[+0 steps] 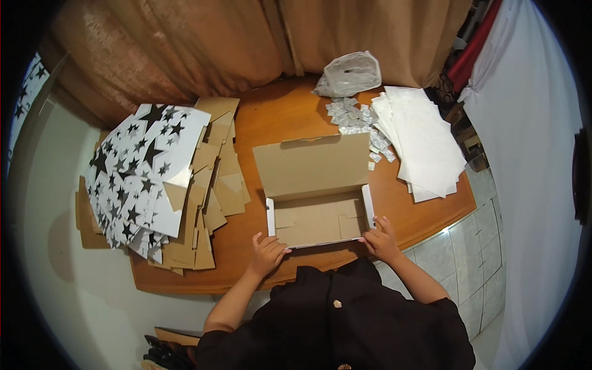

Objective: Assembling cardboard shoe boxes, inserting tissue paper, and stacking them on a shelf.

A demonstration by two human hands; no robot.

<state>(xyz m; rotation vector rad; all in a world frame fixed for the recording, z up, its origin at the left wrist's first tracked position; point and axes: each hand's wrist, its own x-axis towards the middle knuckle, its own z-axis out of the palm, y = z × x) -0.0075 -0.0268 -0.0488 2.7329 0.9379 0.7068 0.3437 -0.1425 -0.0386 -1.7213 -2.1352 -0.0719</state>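
While star-printed flat cartons [145,160] are piled at left, the left hand [269,253] has its fingers at the near left corner of the open box [317,223], which lies straight ahead on the table [265,120], long axis running left to right, lid raised on the far side. Well apart from it, the right hand [380,240] is equally near, at the near right corner; whether either grips or merely touches, I cannot tell.
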